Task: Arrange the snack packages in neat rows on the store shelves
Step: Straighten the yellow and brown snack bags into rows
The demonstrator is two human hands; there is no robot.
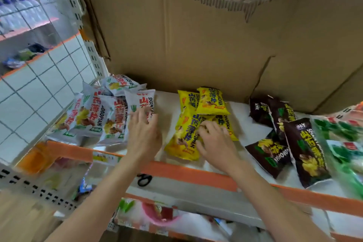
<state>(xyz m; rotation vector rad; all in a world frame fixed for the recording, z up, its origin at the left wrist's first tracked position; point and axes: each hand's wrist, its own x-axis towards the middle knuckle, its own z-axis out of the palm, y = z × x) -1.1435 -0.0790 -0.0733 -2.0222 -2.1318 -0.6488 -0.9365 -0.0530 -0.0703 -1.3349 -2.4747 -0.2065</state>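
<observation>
Brown corrugated cardboard [196, 35], torn along its top edge, backs a white shelf [169, 104] with an orange front lip [186, 173]; all positions below are given relative to that lip. Just behind the lip, toward its left end, the white snack packages [94, 116] stand in a loose leaning cluster, overlapping one another at differing angles. Behind the lip's middle lie the yellow snack packages [190, 124], at least 3 in number, flat and partly stacked, not aligned. Further right, the dark brown snack packages [284, 135], about 4, lie scattered and tilted, one reaching close to the lip. Green packages [341, 143] show blurred at the far right. The left hand [144, 133] reaches over the lip with fingers spread and extended, fingertips touching the rightmost white package; it grips nothing. The right hand [216, 143] rests on the yellow pile with fingers curled down onto the top pack; whether it pinches the pack or merely presses it cannot be told. Below the lip, black scissors [144, 180] lie on a lower level. Judged from this layout, sorting by colour is largely done, since each kind occupies its own zone, but no group forms a neat row yet. Straightening the white cluster, squaring the yellow stack and lining up the brown packs all remain.
</observation>
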